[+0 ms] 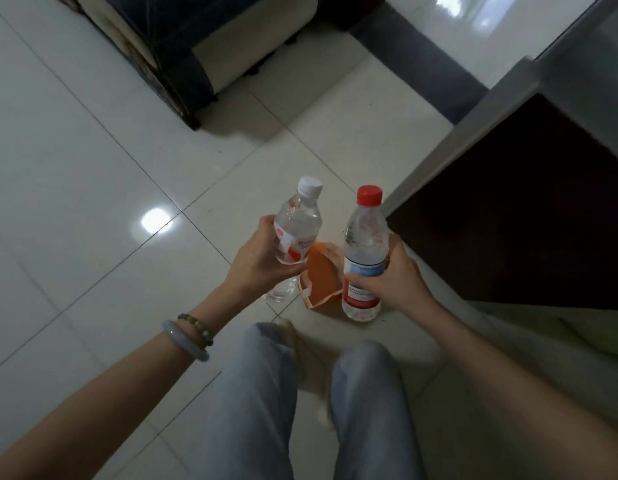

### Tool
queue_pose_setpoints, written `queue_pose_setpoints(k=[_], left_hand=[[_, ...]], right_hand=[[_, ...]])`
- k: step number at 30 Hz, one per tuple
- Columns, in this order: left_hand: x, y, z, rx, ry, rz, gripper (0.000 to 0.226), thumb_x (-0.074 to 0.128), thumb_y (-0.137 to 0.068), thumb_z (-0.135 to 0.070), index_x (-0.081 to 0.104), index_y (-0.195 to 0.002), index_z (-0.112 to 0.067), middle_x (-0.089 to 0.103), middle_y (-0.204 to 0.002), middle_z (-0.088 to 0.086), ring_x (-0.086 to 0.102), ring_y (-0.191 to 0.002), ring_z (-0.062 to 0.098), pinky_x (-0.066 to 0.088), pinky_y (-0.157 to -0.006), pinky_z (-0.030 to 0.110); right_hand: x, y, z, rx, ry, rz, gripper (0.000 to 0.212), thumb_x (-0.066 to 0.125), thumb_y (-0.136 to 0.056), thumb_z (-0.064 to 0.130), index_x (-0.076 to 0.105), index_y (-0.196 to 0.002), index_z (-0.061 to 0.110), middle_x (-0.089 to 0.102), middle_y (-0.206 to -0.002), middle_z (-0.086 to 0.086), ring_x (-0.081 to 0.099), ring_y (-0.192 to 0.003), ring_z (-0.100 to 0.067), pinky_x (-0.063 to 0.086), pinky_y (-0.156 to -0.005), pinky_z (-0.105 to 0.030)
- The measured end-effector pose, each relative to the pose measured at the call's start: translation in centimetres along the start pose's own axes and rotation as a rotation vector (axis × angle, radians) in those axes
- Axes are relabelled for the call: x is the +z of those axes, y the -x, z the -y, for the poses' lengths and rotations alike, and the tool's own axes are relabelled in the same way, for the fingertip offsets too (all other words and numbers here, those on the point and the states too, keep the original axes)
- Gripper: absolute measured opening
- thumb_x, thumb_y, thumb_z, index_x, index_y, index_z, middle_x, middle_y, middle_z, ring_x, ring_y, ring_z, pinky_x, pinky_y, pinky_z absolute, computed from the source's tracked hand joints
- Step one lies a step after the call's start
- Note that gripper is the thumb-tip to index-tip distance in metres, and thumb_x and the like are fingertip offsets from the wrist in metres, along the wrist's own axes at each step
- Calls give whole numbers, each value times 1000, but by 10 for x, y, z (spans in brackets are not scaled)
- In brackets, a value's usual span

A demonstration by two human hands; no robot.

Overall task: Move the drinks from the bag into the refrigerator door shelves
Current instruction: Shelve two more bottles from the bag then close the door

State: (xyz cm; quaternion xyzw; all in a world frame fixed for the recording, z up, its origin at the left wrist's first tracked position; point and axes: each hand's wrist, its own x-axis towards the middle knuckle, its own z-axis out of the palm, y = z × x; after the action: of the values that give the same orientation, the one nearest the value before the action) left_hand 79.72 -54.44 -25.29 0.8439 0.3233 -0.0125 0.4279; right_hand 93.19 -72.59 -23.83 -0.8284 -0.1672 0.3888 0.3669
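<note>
Left hand (262,258): raised, grip closed around a bottle's middle, thumb at 6 o'clock.
Left wrist: two bracelets.
Right hand (392,271): fingers wrapped around another bottle, forearm extending from 5 o'clock.
Legs: standing.

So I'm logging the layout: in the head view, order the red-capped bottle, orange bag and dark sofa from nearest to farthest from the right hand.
1. Red-capped bottle, held in the right hand.
2. Orange bag, on the floor just left.
3. Dark sofa, far off, upper left.
</note>
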Motion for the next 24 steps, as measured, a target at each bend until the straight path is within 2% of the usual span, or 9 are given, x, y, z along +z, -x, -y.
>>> queue_pose_setpoints(k=[5, 11, 14, 17, 21, 24], left_hand=[[-60, 34, -89, 93, -11, 74, 81, 80, -67, -36, 31, -128, -15, 57, -119, 5, 57, -90, 12, 44, -66, 14], [-92, 54, -165, 271, -20, 210, 81, 80, -65, -35, 31, -128, -18, 57, -117, 2, 55, -89, 9, 42, -62, 10], [-92, 56, -199, 362, -15, 292, 79, 81, -66, -30, 33, -128, -18, 58, -120, 4, 57, -91, 11, 49, -69, 17], [-79, 61, -237, 436, 3, 386, 76, 82, -64, -28, 35, -124, -20, 58, -112, -1, 59, -89, 11, 54, -74, 26], [-43, 78, -287, 573, -10, 509, 69, 82, -64, -29, 35, -114, -29, 53, -99, -17, 56, -84, 3, 48, -68, 15], [-8, 98, -323, 677, -18, 616, 69, 84, -61, -30, 37, -111, -29, 53, -93, -24, 58, -81, -2, 47, -66, 13]], right_hand=[[-54, 80, 62, -3, -90, -85, 67, 82, -65, 24, 37, -114, 27, 54, -109, 5, 59, -104, -18, 51, -83, -34], [-92, 153, 100, -33, -193, -279, 67, 83, -63, 28, 37, -111, 29, 52, -98, 18, 55, -88, -2, 44, -68, -12], [-105, 184, 99, -27, -252, -393, 68, 84, -64, 22, 38, -115, 27, 53, -104, 14, 55, -93, -4, 45, -71, -14], [-121, 217, 92, -13, -289, -513, 69, 83, -65, 17, 37, -115, 27, 52, -104, 17, 55, -94, -4, 46, -77, -19], [-145, 272, 72, 34, -335, -696, 68, 83, -65, 17, 40, -118, 24, 54, -102, 20, 55, -89, 3, 44, -71, -13], [-161, 319, 49, 80, -380, -825, 65, 82, -66, 16, 39, -114, 28, 57, -106, 13, 57, -95, -3, 47, -78, -21]])
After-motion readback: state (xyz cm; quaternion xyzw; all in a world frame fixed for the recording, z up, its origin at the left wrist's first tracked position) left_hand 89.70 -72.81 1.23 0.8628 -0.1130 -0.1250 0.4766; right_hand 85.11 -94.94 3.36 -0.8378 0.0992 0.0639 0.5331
